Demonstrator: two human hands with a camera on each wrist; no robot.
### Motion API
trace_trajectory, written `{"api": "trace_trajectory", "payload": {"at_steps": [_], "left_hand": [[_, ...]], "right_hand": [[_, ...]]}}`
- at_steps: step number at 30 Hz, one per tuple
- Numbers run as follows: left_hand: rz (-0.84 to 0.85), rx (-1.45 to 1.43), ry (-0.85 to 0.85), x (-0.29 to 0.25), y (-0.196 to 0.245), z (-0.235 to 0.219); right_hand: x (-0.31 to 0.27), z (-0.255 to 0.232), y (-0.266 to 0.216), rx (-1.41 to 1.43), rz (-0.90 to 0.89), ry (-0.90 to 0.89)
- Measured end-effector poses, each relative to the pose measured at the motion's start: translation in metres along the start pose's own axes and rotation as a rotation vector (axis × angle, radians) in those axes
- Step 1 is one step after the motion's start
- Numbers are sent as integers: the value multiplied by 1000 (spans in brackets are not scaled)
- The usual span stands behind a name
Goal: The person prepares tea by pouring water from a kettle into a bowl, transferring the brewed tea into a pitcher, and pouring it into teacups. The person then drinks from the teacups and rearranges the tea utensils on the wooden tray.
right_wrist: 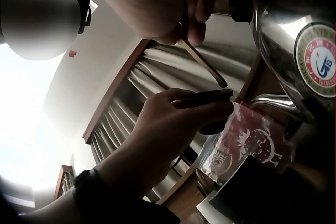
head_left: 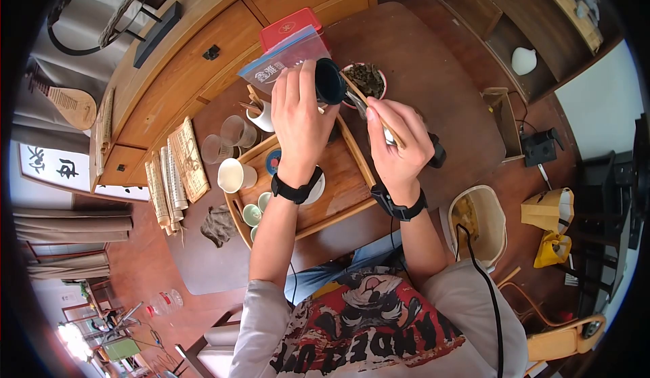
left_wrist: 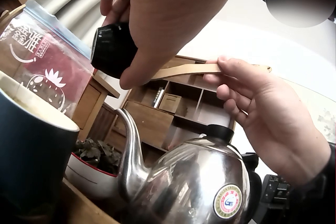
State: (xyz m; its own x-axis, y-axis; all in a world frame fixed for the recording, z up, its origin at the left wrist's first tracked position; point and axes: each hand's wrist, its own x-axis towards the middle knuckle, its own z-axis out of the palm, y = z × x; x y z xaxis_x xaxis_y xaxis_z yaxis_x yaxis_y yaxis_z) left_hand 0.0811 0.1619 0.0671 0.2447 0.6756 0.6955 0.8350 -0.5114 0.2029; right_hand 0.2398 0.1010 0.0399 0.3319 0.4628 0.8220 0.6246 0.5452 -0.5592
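Observation:
My left hand (head_left: pixel 298 117) grips a small dark cup (head_left: pixel 330 83), tilted so its opening shows in the head view. My right hand (head_left: pixel 401 141) pinches a slim wooden tea stick (left_wrist: pixel 189 70), whose far end reaches to the cup's rim. Just beyond the hands lies a bowl of dark tea leaves (head_left: pixel 369 79), with a red rim. Below the right hand, a shiny steel kettle (left_wrist: pixel 194 182) with a curved spout is mostly hidden in the head view. The left wrist view also shows a dark blue vessel with a pale inside (left_wrist: pixel 31 153) close by.
A wooden tray (head_left: pixel 338 205) carries a white cup (head_left: pixel 237 175) and small green cups (head_left: pixel 252 214). Behind stand a zip bag (head_left: pixel 271 70) and a red box (head_left: pixel 288 29). Clear cups (head_left: pixel 238 131) and rolled scrolls (head_left: pixel 187 161) lie left; a bin (head_left: pixel 497 219) stands right.

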Motion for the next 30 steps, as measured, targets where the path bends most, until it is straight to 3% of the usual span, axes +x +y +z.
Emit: {"api": "trace_trajectory", "payload": {"at_steps": [11,13,17,22,30], "left_hand": [[-60,-1,25,6,-1,-12],[86,0,69,14,-1,-13],[137,-23,24,31,7,-17],[357,32,-33,51,8,-9],[208,20,-64,59,-2,-4]], "right_hand": [[0,-11,0,-64,-47,-118],[-2,-10,2,-33,-31,-147],[-5,-10,3,19,-5,-175],[-7,-12,6,42,-7,-223],[-4,-21,9,47,-2,-233]]}}
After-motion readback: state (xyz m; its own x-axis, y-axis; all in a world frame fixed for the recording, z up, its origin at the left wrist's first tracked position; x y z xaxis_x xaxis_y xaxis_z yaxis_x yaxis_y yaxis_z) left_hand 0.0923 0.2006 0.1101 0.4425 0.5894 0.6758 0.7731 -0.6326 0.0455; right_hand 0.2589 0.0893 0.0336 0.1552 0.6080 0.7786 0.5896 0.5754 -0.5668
